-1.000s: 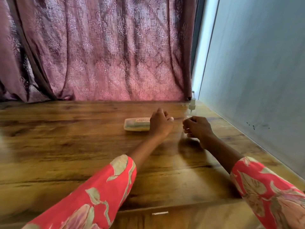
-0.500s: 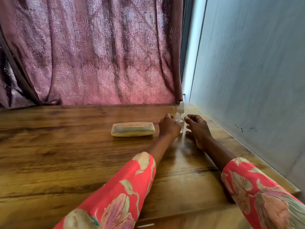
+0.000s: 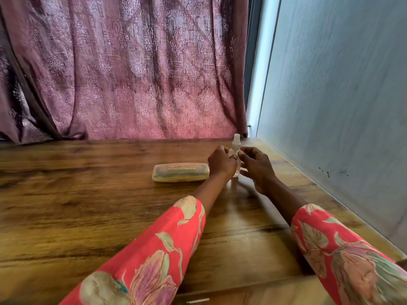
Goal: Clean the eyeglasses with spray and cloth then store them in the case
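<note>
While hands flank spray bottle (image 3: 236,148), closed case (image 3: 181,172) lies beside left hand (image 3: 221,162).

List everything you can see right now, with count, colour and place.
translucent yellowish hard eyeglass case: one, closed, flat on the table's middle.
clear plastic spray bottle: one, upright, right of the case, between both hands.
wooden table: one, brown.
patterned curtain: one, mauve, behind the table.
wall: grey, right.
floral sleeves: two, red.
left hand: curled beside the bottle; grip unclear.
right hand: curled beside the bottle; grip unclear.
</note>
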